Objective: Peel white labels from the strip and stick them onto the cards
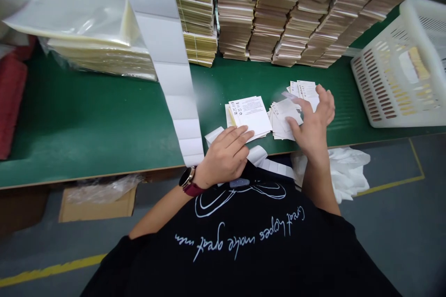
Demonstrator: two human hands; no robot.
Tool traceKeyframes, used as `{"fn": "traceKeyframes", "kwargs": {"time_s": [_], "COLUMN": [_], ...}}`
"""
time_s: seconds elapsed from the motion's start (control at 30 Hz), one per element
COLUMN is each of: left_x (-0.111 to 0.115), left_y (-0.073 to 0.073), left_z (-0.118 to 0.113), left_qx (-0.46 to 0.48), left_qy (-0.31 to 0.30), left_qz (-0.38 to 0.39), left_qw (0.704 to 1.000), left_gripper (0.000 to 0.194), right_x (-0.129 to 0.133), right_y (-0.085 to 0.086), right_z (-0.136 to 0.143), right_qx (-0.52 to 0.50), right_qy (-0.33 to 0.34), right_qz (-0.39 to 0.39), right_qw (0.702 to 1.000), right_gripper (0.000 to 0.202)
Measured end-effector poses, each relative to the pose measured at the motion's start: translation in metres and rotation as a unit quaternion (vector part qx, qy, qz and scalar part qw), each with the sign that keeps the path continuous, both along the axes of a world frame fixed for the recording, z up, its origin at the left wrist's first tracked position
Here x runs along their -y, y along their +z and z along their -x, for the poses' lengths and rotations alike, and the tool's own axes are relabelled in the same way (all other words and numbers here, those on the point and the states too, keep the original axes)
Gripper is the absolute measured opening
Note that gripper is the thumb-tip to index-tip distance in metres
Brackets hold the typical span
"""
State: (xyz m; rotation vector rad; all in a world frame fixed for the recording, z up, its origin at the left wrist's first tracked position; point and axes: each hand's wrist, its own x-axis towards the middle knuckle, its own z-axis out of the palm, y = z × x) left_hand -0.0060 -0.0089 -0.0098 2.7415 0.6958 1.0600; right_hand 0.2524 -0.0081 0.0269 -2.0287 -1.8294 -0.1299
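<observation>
My left hand [228,152] rests at the lower left edge of a stack of white printed cards [252,113], its fingertips on the cards. A long strip of white labels [177,88] runs down beside it to the table edge. My right hand [313,123] is raised over a loose pile of white cards [284,123], thumb and fingers apart. A small translucent piece [291,97] is at its index fingertip. More printed cards [306,90] lie behind that hand.
Tall stacks of cards [237,25] line the back of the green table [121,130]. Clear plastic sleeves [87,18] lie at the back left, near red fabric [12,97]. A white perforated basket [386,79] stands at the right.
</observation>
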Motion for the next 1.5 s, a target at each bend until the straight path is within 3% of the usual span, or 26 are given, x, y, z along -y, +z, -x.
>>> {"fn": "traceKeyframes", "kwargs": {"time_s": [0.1,0.23,0.43,0.63,0.77,0.87,0.93,1.03,1.17,1.3,1.4,1.5], "left_x": [0.000,0.000,0.000,0.000,0.000,0.000,0.000,0.000,0.000,0.000,0.000,0.000], "left_y": [0.002,0.003,0.002,0.002,0.004,0.004,0.004,0.006,0.004,0.001,-0.002,-0.002], "left_z": [-0.001,-0.002,0.000,-0.001,-0.002,-0.002,-0.001,-0.001,-0.002,0.001,0.004,0.005], "left_qx": [0.000,-0.004,-0.005,0.001,-0.007,-0.001,-0.002,-0.009,-0.001,0.034,0.083,0.132], "left_qy": [0.004,0.011,0.010,0.011,0.015,0.019,0.019,0.016,0.014,0.010,0.035,0.059], "left_qz": [-0.007,-0.008,-0.001,0.012,-0.002,-0.012,-0.008,0.001,0.009,0.030,0.034,0.035], "left_qw": [1.000,1.000,1.000,1.000,1.000,1.000,1.000,1.000,1.000,0.999,0.995,0.989], "left_gripper": [0.007,0.008,0.010,0.012,0.010,0.009,0.009,0.010,0.009,0.008,0.007,0.013], "right_x": [0.000,-0.011,-0.030,-0.030,-0.027,-0.026,-0.027,-0.029,-0.029,-0.024,-0.012,0.005], "right_y": [0.005,0.011,0.009,0.001,0.003,0.009,0.009,0.002,-0.009,-0.004,0.004,0.009], "right_z": [0.020,0.045,0.059,0.065,0.070,0.067,0.063,0.058,0.058,0.042,0.018,0.007], "right_qx": [-0.148,-0.362,-0.424,-0.406,-0.263,-0.180,-0.202,-0.305,-0.394,-0.407,-0.270,-0.089], "right_qy": [0.055,0.120,0.122,0.110,0.101,0.059,0.041,0.059,0.075,0.072,0.033,0.005], "right_qz": [-0.062,-0.014,0.084,0.080,0.071,0.068,0.089,0.123,0.082,0.062,0.075,0.067], "right_qw": [0.985,0.924,0.893,0.904,0.957,0.980,0.974,0.943,0.912,0.908,0.959,0.994], "right_gripper": [0.019,0.009,0.006,0.006,0.002,0.024,0.033,0.025,0.018,0.009,0.014,0.036]}}
